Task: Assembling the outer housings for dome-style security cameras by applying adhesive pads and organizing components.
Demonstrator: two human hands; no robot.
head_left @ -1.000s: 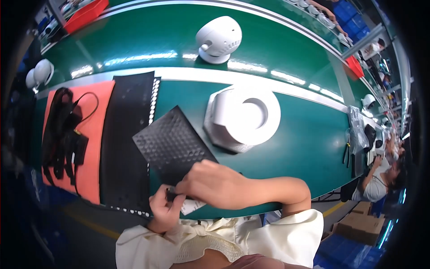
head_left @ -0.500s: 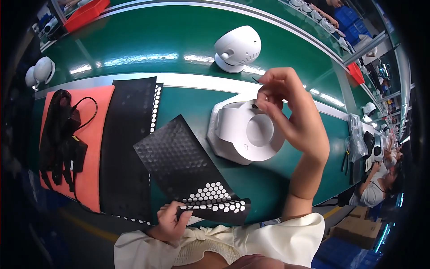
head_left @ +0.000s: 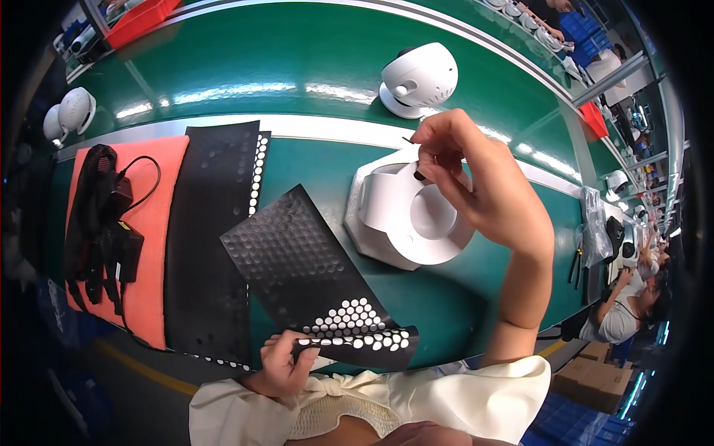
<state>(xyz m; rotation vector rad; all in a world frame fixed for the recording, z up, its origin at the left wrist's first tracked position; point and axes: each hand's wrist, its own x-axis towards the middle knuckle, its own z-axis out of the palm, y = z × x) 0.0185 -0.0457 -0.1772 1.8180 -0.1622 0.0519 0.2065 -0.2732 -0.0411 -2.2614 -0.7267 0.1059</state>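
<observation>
My left hand [head_left: 286,364] pinches the lower edge of a black sheet of round stick-on pads [head_left: 286,241]. White circles show on the sheet's near part, where its edge curls over. To the right, a white plastic housing [head_left: 383,204] with a round recess lies tilted in a pale foam block [head_left: 364,236]. My right hand [head_left: 457,160] is over the housing's far rim, fingers closed together. A small black pad [head_left: 419,176] shows at its lower fingertips, close to the rim; whether it touches is unclear. A thin dark tip [head_left: 408,140] pokes out beyond the upper fingers.
A white camera-like device [head_left: 422,78] stands on the green conveyor [head_left: 297,56]. At left, black cables and adapters [head_left: 111,223] lie on orange foam [head_left: 160,245], beside more black sheets [head_left: 212,245]. Clear plastic bags [head_left: 593,227] and pliers [head_left: 575,266] lie right; a person [head_left: 632,305] sits beyond.
The white device on the conveyor has moved right. My right hand has shifted slightly, with the black pad now plainer at its fingertips. My left hand stays on the sheet.
</observation>
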